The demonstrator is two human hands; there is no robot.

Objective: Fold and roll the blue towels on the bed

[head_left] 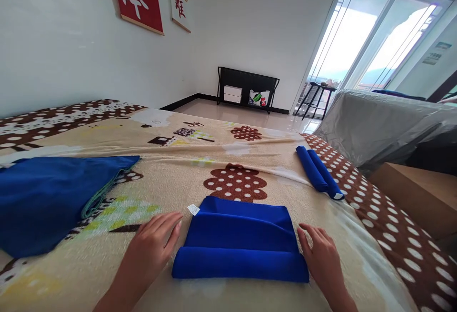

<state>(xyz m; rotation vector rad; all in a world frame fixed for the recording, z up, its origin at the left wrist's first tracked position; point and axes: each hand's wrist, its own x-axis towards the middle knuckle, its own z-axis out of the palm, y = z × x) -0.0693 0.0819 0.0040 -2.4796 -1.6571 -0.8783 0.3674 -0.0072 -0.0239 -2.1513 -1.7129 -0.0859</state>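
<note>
A blue cloth [243,226], perhaps a towel, lies in front of me with its near edge rolled into a thick tube. A small white tag sticks out at its far left corner. My left hand [153,238] rests beside the cloth's left edge, fingers stretched forward and thumb apart, holding nothing. At the right edge is my right hand [319,250], its fingers loosely bent and apart; its fingertips are close to the cloth, and I cannot tell whether they touch it.
Two rolled blue cloths [317,174] lie side by side at the right. A folded darker blue cloth [60,197] spreads at the left. Everything lies on a patterned blanket [171,174]. Beyond stand a black rack [246,81], a stool [317,95] and a cardboard box [417,195].
</note>
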